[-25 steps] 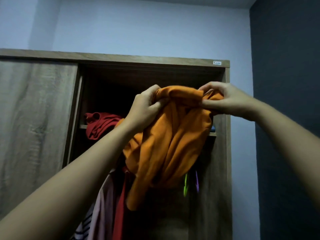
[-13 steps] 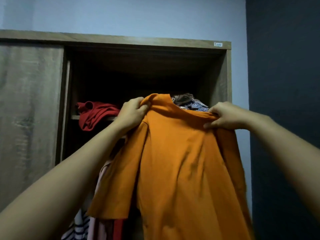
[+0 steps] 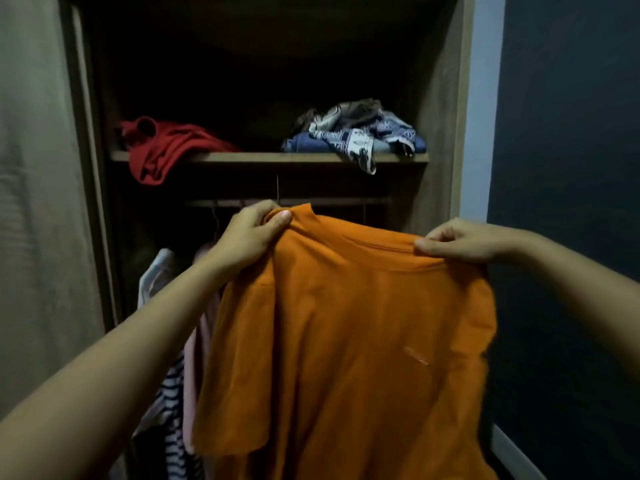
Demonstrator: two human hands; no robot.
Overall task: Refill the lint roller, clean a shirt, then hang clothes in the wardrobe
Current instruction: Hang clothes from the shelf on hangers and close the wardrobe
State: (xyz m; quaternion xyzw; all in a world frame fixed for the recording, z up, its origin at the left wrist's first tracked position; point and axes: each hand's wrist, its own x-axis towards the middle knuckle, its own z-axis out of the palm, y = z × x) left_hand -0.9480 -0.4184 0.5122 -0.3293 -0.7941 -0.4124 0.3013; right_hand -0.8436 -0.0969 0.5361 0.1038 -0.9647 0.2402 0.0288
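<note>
Orange shirt [image 3: 346, 323] held spread before wardrobe [image 3: 446, 98], below shelf. Left shoulder pinched by left hand [image 3: 249, 233], right shoulder by right hand [image 3: 460, 242]. Hanger not visible. Collar to be kept level, fabric taut, rail [image 3: 329, 202] approached squarely.

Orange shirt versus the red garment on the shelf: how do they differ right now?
The orange shirt hangs spread open; the red garment lies bunched. The orange shirt is pinched by the left hand and right hand; the red garment rests untouched on the shelf. Both are plain-coloured fabric.
</note>
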